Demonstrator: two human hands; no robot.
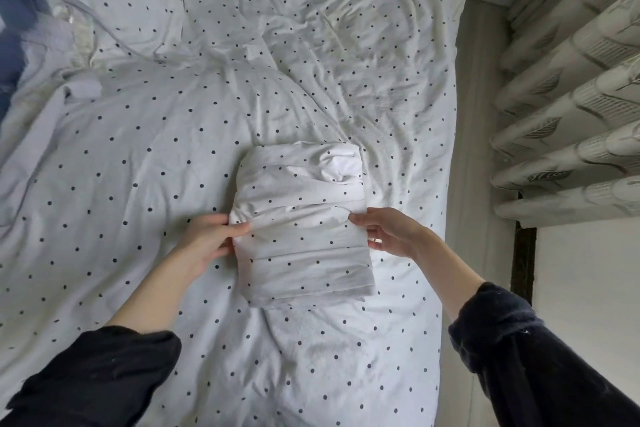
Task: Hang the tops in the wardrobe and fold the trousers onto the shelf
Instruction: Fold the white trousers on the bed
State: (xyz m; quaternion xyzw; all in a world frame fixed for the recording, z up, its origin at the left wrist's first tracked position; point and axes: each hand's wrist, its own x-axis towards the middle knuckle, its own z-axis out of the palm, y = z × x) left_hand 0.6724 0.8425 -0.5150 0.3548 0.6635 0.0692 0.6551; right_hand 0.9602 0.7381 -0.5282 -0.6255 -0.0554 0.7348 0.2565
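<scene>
Trousers (300, 224), white with dark dots, sit folded into a chunky rectangle on the bed (138, 156), pretty much dead centre, and they blend right into the same dotted bedding. Left hand (207, 241) pinches the bundle's 9 o'clock edge, thumb on top and fingers curled underneath. Right hand (384, 232) does the same at the 3 o'clock edge, fingertips tucked into a fold. Both sleeves are dark. Out at 10 o'clock there's something blue (15, 31), too blurry to make out. Patterned curtains (568, 107) hang at 2 o'clock beside the bed.
</scene>
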